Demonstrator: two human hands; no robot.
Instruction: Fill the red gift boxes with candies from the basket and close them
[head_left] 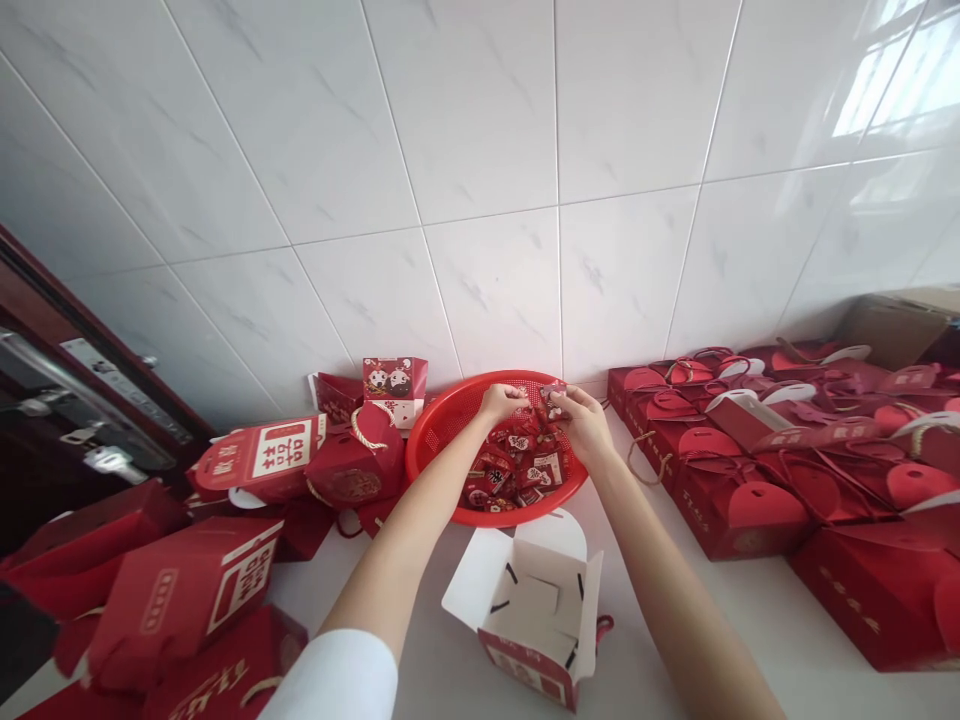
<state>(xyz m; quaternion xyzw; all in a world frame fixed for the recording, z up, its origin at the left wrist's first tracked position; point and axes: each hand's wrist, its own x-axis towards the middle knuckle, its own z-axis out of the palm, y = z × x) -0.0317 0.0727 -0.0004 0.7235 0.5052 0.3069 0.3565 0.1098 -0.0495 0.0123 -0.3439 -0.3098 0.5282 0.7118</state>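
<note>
Red perforated plastic basket (444, 425) filled with wrapped sweets (517, 465), placed before a white tiled wall (487, 120).
At the frame's centre, over the basket's far right part, a small red packet (554, 402) is pinched between thumb and fingers by the right hand (583, 420); the left hand (502, 402) is held just beside it, fingers bunched, and whether anything is gripped cannot be told. At lower centre, an open gift box (529, 660) is set, its flaps spread. Handled red boxes (739, 505) are crowded at right, more red cartons (176, 600) at left.
</note>
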